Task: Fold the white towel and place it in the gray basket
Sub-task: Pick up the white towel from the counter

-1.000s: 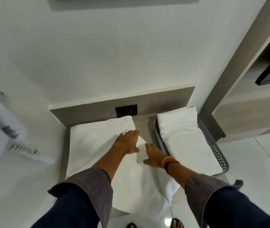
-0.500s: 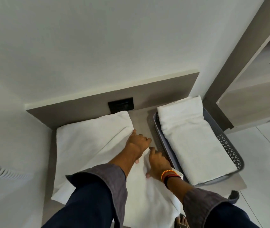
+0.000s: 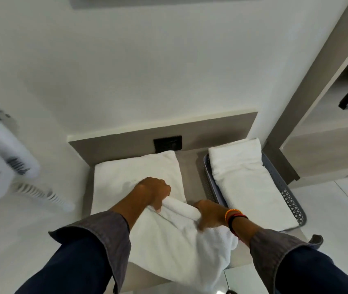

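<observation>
A white towel lies across the grey shelf in front of me, its near part hanging over the front edge. My left hand and my right hand both grip its far edge, bunched into a roll between them. A second, flat white towel lies underneath, further back. The gray basket stands to the right on the same shelf, with a folded white towel filling it.
A black wall socket sits in the grey back panel behind the towels. A white wall-mounted hair dryer with a coiled cord hangs at left. A wooden cabinet rises at right. White floor tiles show at lower right.
Both hands went from lying flat on the towel to closing on its far edge and drawing it toward me, so it now bunches into a roll between them.
</observation>
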